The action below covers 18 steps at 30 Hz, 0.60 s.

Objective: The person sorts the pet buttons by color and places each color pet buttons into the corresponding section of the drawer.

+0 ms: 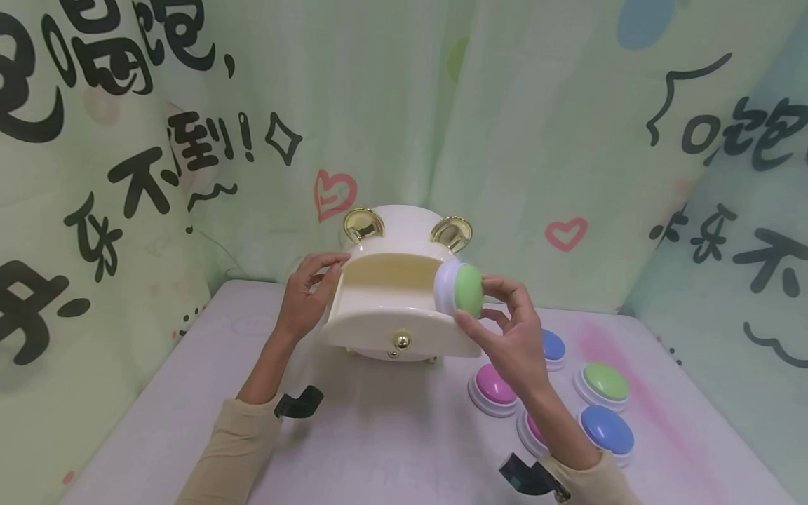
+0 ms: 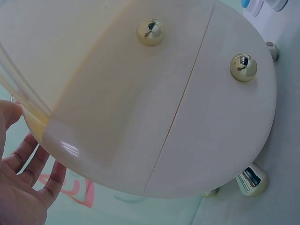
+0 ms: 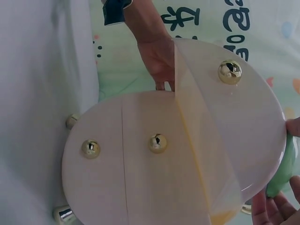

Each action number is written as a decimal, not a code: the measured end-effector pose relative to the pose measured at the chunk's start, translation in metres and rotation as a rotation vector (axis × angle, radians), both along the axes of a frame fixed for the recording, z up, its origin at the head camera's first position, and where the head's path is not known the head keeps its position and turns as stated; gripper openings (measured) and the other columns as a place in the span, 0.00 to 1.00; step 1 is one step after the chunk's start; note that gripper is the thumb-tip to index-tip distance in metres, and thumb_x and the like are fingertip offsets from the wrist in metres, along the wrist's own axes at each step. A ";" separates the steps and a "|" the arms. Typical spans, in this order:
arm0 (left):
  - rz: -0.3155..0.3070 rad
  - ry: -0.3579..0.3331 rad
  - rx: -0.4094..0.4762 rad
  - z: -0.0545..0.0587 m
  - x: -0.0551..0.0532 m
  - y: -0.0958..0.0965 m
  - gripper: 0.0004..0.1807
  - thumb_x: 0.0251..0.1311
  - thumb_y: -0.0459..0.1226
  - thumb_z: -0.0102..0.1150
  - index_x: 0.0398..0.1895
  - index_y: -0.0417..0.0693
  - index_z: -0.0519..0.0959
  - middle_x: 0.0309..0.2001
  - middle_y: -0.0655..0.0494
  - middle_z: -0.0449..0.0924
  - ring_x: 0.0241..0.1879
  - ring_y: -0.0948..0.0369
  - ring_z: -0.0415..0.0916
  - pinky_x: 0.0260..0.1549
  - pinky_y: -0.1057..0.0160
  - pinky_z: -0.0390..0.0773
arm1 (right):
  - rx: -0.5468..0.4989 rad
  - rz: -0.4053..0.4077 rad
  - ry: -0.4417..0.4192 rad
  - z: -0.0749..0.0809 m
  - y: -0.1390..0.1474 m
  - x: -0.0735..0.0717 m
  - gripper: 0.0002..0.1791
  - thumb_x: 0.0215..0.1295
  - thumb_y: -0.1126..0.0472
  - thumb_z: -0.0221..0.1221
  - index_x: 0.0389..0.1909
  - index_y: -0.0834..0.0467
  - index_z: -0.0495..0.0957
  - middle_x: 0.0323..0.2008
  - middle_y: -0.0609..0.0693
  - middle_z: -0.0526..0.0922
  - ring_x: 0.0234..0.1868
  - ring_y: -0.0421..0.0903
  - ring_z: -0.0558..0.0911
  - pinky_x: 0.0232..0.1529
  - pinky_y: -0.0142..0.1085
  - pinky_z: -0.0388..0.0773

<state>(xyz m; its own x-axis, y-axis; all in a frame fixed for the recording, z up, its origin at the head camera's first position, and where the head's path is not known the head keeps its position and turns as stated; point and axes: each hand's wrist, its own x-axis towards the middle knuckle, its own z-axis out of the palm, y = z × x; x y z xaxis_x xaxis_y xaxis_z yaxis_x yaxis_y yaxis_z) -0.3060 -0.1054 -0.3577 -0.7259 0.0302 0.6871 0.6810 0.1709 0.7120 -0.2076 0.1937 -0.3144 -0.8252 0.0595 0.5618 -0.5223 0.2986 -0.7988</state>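
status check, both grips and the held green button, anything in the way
Left grip touching left side of white cabinet. Right grip holding green button at right end of open drawer. No obstruction visible; other buttons on table, to the right.

A person's two forearms wear matching long sleeves in plain light beige—the left sleeve [image 1: 224, 449] softly creased, its cuff ending short of the wrist, and the right sleeve [image 1: 596, 482] of the same colour. The left hand [image 1: 306, 301] and right hand [image 1: 517, 340] are bare. At each cuff sits a black, angular bracket—the left bracket [image 1: 299, 402] bent like an elbow, the right bracket [image 1: 527, 477] similar, with a small dark-green patch.
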 end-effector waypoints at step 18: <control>-0.010 0.001 0.006 0.001 0.000 0.000 0.13 0.75 0.32 0.53 0.57 0.42 0.83 0.55 0.45 0.80 0.56 0.63 0.73 0.56 0.46 0.76 | 0.024 0.006 -0.060 -0.002 0.002 0.001 0.28 0.62 0.66 0.70 0.61 0.63 0.72 0.59 0.49 0.77 0.59 0.44 0.76 0.52 0.26 0.79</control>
<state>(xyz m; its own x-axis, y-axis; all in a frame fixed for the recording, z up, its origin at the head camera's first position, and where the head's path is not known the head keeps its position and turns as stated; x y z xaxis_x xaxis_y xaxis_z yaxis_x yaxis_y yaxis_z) -0.3058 -0.1051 -0.3571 -0.7249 0.0334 0.6881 0.6834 0.1603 0.7122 -0.2064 0.1955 -0.3160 -0.8580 0.0413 0.5121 -0.4752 0.3151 -0.8215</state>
